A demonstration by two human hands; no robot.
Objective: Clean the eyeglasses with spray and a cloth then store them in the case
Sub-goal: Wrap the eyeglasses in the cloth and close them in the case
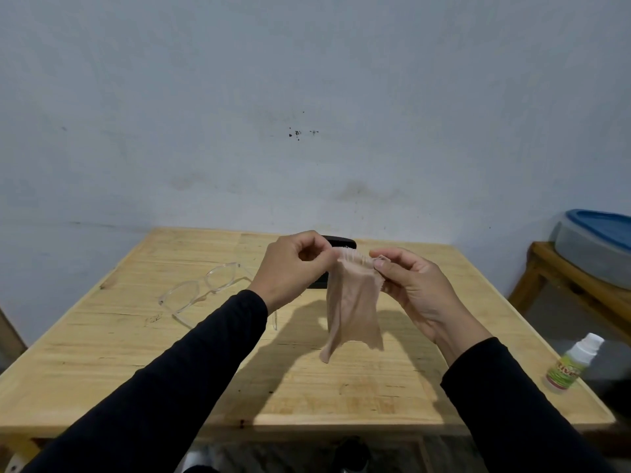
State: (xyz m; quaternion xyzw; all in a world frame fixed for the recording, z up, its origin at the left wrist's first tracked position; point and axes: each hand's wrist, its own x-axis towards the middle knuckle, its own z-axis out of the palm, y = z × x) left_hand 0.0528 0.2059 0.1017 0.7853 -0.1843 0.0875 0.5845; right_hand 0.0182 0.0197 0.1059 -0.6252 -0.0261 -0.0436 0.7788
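A thin beige cloth hangs above the wooden table, pinched along its top edge by both hands. My left hand grips the cloth's left corner and my right hand grips its right corner. Clear-framed eyeglasses lie unfolded on the table, left of my left forearm. A black glasses case sits behind my hands, mostly hidden by them. A small spray bottle with a white cap and green label stands near the table's right edge.
A pale wall stands close behind the table. To the right, a grey tub with a blue lid rests on a wooden stand. Dark objects lie on the floor below the table's front edge.
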